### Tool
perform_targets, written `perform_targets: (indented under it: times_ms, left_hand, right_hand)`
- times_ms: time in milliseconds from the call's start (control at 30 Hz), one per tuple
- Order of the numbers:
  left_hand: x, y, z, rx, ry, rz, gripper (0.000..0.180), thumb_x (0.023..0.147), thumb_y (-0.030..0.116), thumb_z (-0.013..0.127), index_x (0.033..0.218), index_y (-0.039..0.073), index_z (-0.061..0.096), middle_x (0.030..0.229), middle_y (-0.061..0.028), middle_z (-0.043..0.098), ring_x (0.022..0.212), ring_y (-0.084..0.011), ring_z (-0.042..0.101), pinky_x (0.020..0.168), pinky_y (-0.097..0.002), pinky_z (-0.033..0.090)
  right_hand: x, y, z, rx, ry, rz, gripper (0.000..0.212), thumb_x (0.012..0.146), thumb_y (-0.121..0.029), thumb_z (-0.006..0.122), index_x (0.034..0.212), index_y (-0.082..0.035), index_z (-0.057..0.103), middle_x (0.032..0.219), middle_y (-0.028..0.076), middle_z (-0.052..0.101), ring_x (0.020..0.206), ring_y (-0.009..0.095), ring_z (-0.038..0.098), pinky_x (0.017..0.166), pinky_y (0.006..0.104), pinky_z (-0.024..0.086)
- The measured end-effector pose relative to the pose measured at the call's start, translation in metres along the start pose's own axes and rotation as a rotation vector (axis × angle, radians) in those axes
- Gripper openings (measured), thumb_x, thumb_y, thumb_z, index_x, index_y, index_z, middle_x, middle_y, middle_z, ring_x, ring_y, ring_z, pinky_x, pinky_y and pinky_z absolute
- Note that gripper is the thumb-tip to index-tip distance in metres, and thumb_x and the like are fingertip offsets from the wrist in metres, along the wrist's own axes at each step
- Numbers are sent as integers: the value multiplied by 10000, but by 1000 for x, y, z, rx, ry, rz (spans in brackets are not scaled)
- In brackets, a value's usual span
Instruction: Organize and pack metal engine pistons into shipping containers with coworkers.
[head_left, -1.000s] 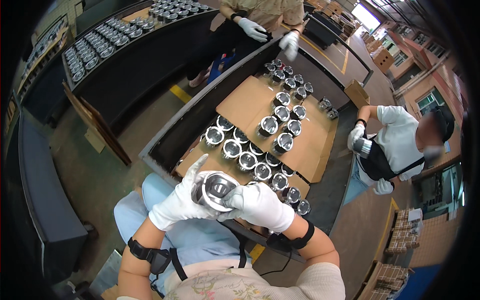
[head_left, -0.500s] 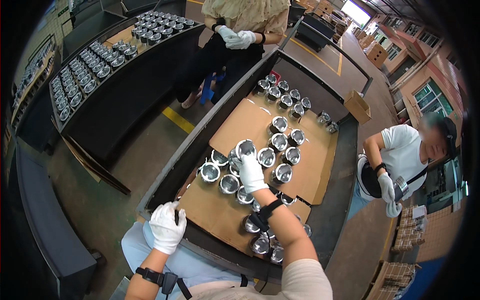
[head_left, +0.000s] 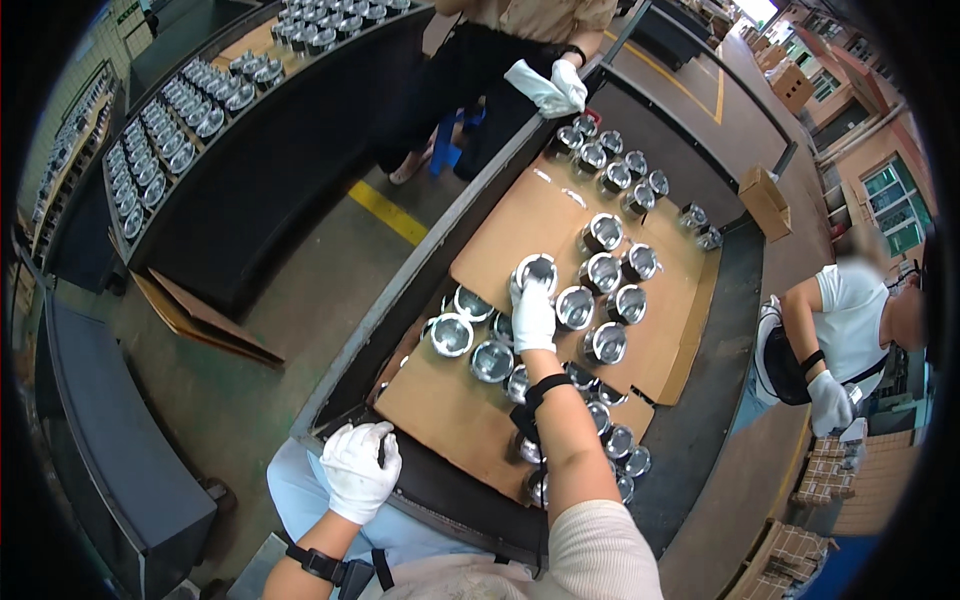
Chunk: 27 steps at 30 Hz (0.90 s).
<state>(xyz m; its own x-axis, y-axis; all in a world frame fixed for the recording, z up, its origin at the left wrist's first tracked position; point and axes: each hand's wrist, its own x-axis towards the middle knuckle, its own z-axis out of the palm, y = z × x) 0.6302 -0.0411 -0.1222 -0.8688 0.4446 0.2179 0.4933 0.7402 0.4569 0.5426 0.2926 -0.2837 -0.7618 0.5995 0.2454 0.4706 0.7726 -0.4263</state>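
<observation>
My right hand [head_left: 533,318], in a white glove, has its fingers closed on the near side of a shiny silver piston [head_left: 538,268]. That piston is over the upper cardboard sheet [head_left: 505,235], left of a group of upright pistons [head_left: 602,272]; whether it touches the sheet is hidden. Below and left of this hand, more pistons [head_left: 451,335] stand in a lower layer, partly covered by my forearm. My gloved left hand [head_left: 360,472] is at the cart's near left corner, fingers loosely curled, thumb apart, nothing in it.
The dark metal cart [head_left: 410,262] has raised walls around the cardboard. Beyond its far left wall, a person's gloved hand [head_left: 562,90] is by the rim. Another person [head_left: 845,330] stands at the right. A second cart [head_left: 290,150] at the left carries rows of pistons.
My right hand has moved the piston slightly farther away over the upper sheet. The whole view has shifted. The far person's hands have moved to the cart's rim; the right person's hand is lower.
</observation>
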Motion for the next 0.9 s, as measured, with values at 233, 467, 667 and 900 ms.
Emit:
perform_targets:
  times_ms: [233,467,667,900]
  left_hand:
    - [6,-5,3,-6,38,9,97,722,79,637,818,83,625,814,-58,660,766,-257,623,769,-390,475]
    - [-6,-8,4,-7,149,58,82,692,96,642,773,91,628,725,-84,625,669,-294,583,681,-409,462]
    - [-24,-9,2,-4,169,42,68,693,141,634,741,94,643,681,-94,619,644,-297,586,659,-407,466]
    - [-21,-7,-1,-54,151,10,128,728,144,594,785,81,689,688,-139,629,643,-320,604,624,-428,486]
  right_hand:
    - [-53,-40,-50,-159,-536,-189,211,807,-274,575,813,-69,625,787,189,647,710,330,656,628,440,522]
    - [-110,-25,5,-307,-417,-305,134,806,-89,508,879,-28,603,873,215,648,773,330,657,661,433,531]
    - [-132,-53,-53,-164,-727,-205,265,829,-256,527,928,-31,625,925,206,646,824,362,643,741,439,508]
    - [-153,-66,-101,-132,-386,-478,393,953,-310,374,834,-38,632,762,176,648,628,343,624,588,467,493]
